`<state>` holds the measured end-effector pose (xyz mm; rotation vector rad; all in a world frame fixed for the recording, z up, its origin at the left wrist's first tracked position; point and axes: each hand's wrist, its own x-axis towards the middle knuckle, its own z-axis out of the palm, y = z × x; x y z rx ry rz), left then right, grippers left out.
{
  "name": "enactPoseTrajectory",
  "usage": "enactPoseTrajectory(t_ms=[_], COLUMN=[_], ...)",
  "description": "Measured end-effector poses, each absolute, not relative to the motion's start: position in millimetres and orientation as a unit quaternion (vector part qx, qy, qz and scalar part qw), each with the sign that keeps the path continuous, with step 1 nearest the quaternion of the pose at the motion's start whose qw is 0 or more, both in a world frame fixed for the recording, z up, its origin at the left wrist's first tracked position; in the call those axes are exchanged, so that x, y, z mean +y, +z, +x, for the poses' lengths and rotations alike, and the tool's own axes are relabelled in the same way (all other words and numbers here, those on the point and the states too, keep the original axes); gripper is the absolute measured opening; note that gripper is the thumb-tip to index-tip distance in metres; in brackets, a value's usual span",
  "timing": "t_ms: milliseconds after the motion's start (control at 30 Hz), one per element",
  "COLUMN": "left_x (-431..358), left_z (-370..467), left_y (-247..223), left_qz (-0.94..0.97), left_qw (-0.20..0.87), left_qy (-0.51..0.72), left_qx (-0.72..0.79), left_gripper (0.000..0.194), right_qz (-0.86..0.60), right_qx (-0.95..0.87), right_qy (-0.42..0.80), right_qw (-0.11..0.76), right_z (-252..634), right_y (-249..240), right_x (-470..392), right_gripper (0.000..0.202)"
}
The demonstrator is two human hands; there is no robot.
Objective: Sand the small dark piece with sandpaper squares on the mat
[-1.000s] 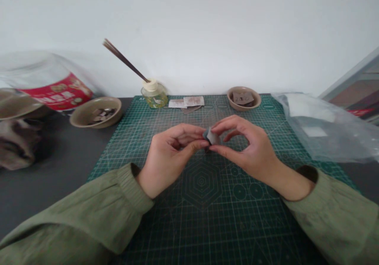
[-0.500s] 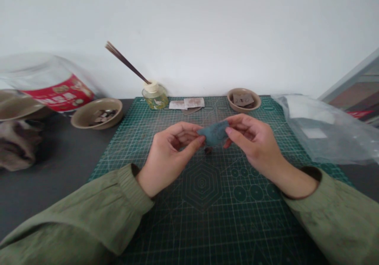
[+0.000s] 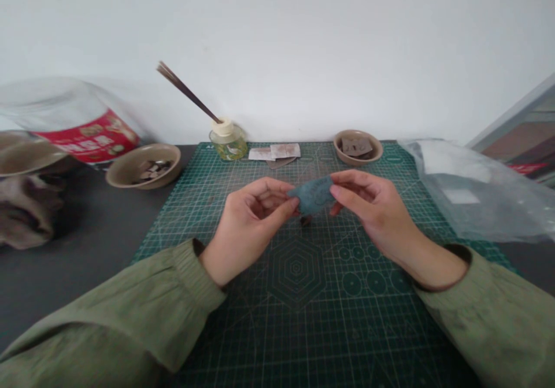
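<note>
Between my two hands a small blue-grey sheet [image 3: 315,195] with darker smudges is stretched out, held above the mat. It is thin and flexible; whether it is sandpaper or cloth I cannot tell. My left hand [image 3: 255,223] pinches its left end between thumb and fingers. At the right end, the thumb and forefinger of my right hand [image 3: 373,209] grip it. Just below the sheet, a small dark brown lump [image 3: 306,221] lies on the green cutting mat [image 3: 295,330].
At the back stand a reed diffuser [image 3: 228,139], white-and-brown paper pieces [image 3: 285,151] and a bowl [image 3: 358,161] holding brown squares. On the left are a bowl of small pieces [image 3: 115,174], a red-labelled jar [image 3: 87,136] and a crumpled cloth [image 3: 26,211]. A clear plastic bag [image 3: 489,214] lies right.
My hands have barely moved. The sheet is turned slightly and appears a little flatter between my fingers; both hands keep their grip on it.
</note>
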<state>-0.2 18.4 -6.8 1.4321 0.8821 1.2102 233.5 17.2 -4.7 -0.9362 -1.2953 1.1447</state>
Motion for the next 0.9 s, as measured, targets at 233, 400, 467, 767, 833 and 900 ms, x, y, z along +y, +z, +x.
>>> enactPoseTrajectory(t_ms=[233, 400, 467, 767, 833, 900], left_x=[19.4, 18.7, 18.0, 17.9, 18.2, 18.1], left_z=[-1.5, -1.3, -1.9, -5.9, -5.3, -4.5], left_y=[-5.1, -5.1, -4.3, -3.7, -4.2, -4.4], left_qz=[0.593, 0.59, 0.605, 0.654, 0.652, 0.651], left_qw=[0.485, 0.497, 0.511, 0.486, 0.483, 0.481], left_qy=[0.526, 0.523, 0.496, 0.453, 0.459, 0.465], left_qx=[0.371, 0.363, 0.357, 0.362, 0.361, 0.359], left_gripper=[0.014, 0.014, 0.014, 0.016, 0.013, 0.01], right_qz=[-0.424, -0.425, -0.423, -0.425, -0.424, -0.424], right_qx=[-0.527, -0.526, -0.525, -0.529, -0.53, -0.535], right_qy=[0.489, 0.495, 0.497, 0.503, 0.506, 0.506], right_qw=[0.55, 0.546, 0.546, 0.535, 0.532, 0.527], right_z=[233.3, 234.1, 234.6, 233.2, 232.8, 232.8], right_y=[-3.1, -4.7, -5.9, -4.2, -3.9, -3.7], right_x=[17.2, 17.3, 17.5, 16.7, 16.6, 16.4], right_gripper=[0.027, 0.03, 0.031, 0.033, 0.033, 0.033])
